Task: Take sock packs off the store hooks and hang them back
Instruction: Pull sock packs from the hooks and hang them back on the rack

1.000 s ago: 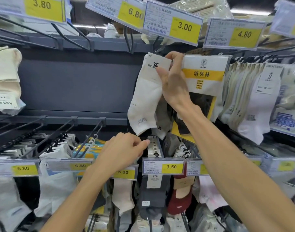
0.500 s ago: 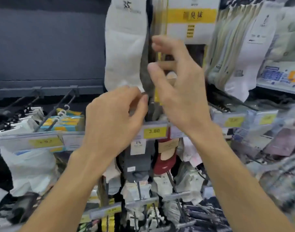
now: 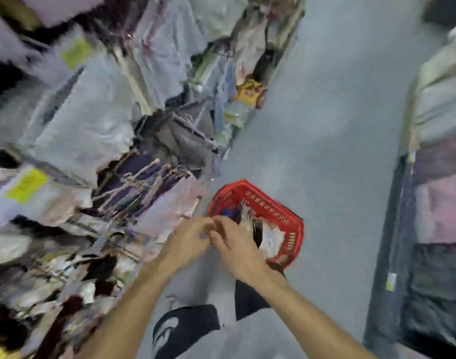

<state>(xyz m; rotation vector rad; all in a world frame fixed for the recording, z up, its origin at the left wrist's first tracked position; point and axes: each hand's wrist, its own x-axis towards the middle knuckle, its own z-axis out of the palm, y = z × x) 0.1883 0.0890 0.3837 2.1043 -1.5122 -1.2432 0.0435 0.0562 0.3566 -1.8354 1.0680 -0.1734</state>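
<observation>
— While both hands hang low over the aisle, where are the sock packs [image 3: 92,120]?

— On the rack to the left, crowded in rows on their hooks. All of it is smeared by motion blur, so I can make out pale wrappers, darker ones lower down, and a yellow price tag [image 3: 27,185], and no more.

— And the hands themselves?

— The left hand [image 3: 188,239] and the right hand [image 3: 237,247] meet fingertip to fingertip, just beside the foot of the rack. The fingers of each are curled inward toward the other.

— Is either grip clamped on a pack?

— I cannot tell. The spot where the fingers touch is a blur; something small may sit between them, or nothing.

— What lies under them?

— A red basket [image 3: 294,224] stands on the grey floor [image 3: 325,125], close against the rack. The right hand overlaps its near edge in this view. White and dark goods lie inside, too blurred to name.

— Anything on the other side?

— A second shelf [image 3: 439,177] runs along the right edge, well apart from the hands, with pale and dark bundles stacked on it.
</observation>
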